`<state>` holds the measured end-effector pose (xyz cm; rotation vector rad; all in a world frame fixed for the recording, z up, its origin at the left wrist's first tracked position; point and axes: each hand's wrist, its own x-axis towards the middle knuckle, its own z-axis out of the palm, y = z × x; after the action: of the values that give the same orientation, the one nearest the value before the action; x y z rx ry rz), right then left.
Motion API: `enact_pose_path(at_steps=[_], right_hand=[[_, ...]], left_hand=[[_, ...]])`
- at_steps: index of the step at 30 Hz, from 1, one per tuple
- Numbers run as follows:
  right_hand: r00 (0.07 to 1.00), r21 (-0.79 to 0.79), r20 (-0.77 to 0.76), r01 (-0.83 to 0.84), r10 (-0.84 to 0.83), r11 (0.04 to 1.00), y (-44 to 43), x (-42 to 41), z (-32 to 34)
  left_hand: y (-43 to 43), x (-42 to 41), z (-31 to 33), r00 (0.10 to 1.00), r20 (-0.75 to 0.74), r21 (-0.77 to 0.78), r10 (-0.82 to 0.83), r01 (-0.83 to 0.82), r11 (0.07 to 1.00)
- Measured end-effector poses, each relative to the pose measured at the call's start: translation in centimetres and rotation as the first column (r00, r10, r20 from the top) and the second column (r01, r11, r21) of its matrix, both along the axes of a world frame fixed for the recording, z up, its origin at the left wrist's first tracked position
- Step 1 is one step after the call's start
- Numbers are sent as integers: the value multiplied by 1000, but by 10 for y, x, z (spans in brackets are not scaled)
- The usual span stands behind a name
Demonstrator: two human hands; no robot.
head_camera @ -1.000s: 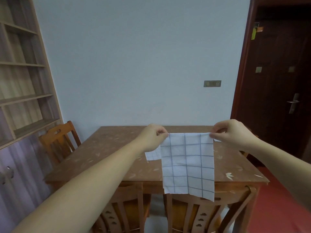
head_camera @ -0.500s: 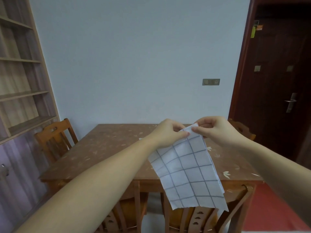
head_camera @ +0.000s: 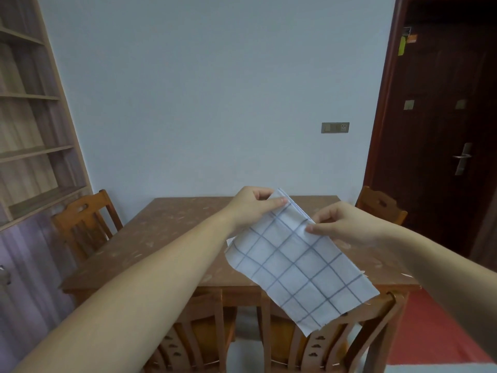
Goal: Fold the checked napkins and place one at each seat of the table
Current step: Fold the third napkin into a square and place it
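Observation:
A white napkin with a grey check [head_camera: 301,265] hangs folded in the air above the near half of the brown wooden table [head_camera: 161,238]. My left hand [head_camera: 252,205] pinches its upper corner between thumb and fingers. My right hand [head_camera: 341,224] pinches the folded edge a little lower on the right. The cloth slants down to the right, and its lower end hangs past the table's front edge. A small white bit of another cloth [head_camera: 230,241] shows on the table behind it, mostly hidden.
Two wooden chairs stand at the near side, one [head_camera: 199,335] on the left and one [head_camera: 357,335] on the right. Another chair [head_camera: 83,224] is at the table's left side and one [head_camera: 382,205] at its right. Shelves [head_camera: 32,125] line the left wall. A dark door [head_camera: 443,130] is at the right.
The napkin was held spread by its two top corners. My hands brought the corners together, and my right hand has now slid down the folded edge while the cloth tilts to the right.

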<state>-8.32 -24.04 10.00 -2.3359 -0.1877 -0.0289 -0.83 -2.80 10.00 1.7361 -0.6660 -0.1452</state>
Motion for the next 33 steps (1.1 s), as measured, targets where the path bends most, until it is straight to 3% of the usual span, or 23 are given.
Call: enact_pose_path(at_steps=[8, 16, 22, 28, 33], right_hand=[[975, 52, 210, 64, -74, 997, 15, 8, -3], [995, -85, 96, 35, -27, 996, -1, 5, -21], [997, -158, 55, 61, -53, 986, -9, 4, -29], [995, -107, 38, 97, -93, 990, -21, 7, -38], [999, -110, -5, 39, -40, 993, -14, 7, -35]], left_hand=[[-8, 1, -2, 999, 13, -45, 47, -46, 998], [8, 17, -15, 966, -18, -130, 256, -256, 958], [20, 25, -27, 935, -121, -201, 332, -351, 915], [27, 26, -33, 932, -173, -238, 320, -354, 904], [16, 17, -27, 962, -143, -197, 231, -257, 946]])
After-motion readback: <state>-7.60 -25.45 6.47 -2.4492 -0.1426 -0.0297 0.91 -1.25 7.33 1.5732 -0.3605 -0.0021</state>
